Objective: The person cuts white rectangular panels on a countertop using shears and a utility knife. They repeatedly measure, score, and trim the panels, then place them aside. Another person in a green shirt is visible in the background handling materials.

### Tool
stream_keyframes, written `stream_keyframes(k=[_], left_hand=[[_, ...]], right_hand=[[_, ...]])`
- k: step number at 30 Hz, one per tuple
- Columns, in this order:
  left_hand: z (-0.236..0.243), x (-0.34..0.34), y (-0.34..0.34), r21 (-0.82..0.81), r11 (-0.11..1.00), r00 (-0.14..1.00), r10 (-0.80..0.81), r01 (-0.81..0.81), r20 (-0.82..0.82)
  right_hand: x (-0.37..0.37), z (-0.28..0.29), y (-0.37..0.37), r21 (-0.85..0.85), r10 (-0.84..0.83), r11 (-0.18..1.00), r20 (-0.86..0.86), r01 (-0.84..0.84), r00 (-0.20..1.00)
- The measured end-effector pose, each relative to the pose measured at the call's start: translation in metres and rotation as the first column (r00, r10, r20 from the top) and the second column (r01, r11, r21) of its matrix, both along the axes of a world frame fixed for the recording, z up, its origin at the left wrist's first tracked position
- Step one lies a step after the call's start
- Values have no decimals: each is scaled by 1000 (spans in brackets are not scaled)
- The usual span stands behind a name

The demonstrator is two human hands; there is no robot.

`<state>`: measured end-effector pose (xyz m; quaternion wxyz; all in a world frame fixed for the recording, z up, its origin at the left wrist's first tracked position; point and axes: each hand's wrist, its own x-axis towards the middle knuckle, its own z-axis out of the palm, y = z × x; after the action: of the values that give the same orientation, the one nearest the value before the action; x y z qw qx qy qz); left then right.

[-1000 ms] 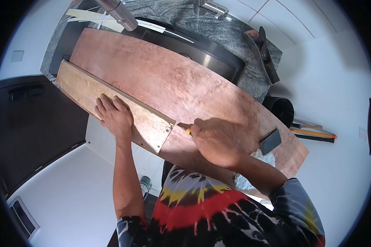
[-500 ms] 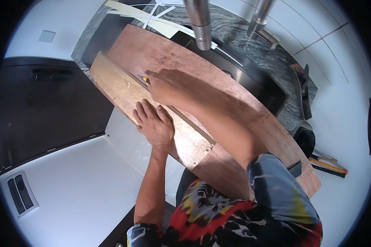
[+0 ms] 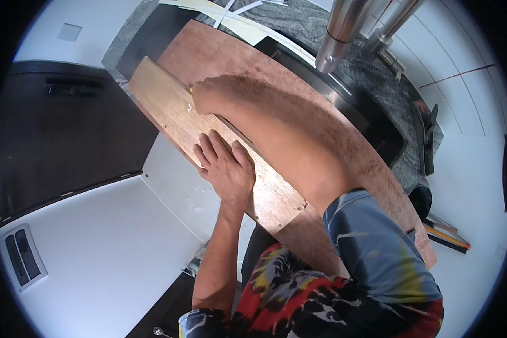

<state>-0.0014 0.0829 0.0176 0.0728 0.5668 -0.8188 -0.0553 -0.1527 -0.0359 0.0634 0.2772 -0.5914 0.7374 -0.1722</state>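
Pressing flat with fingers spread, the left hand point(image 3: 229, 176) is holding the narrow board point(image 3: 169, 101) on the big board point(image 3: 219, 53). The right hand point(image 3: 205, 96) is gripping a mostly hidden yellow tool point(image 3: 191, 89) by the narrow board's edge. Following that edge seems the step, probably needing steady pressing next.

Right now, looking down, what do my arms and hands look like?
Your left hand and right hand are ungloved, though the right fingers are mostly hidden. The left wrist has no watch or band. Your forearms are bare below short tie-dye sleeves: the right sleeve is grey-blue with pale streaks, yellow and some red; the left sleeve shows pale blue and black.
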Motion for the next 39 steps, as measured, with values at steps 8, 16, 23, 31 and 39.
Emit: stream_keyframes(k=[8, 16, 23, 31, 39], left_hand=[[-3, 2, -1, -25, 999, 999, -28, 27, -29], [-3, 1, 0, -35, 999, 999, -14, 12, -34], [0, 1, 3, -9, 1000, 999, 9, -9, -36], [2, 0, 5, -10, 1000, 999, 21, -22, -50], [-5, 3, 1, -53, 998, 999, -19, 17, -37]], right_hand=[[-1, 10, 43, 162, 56, 985, 3, -56, 998], [11, -14, 190, -56, -115, 991, 59, 118, 992], [16, 12, 340, 148, -122, 982, 26, 117, 992], [29, 26, 416, 172, -194, 969, 83, 177, 978], [-35, 64, 334, 245, -291, 944, 309, 220, 905]])
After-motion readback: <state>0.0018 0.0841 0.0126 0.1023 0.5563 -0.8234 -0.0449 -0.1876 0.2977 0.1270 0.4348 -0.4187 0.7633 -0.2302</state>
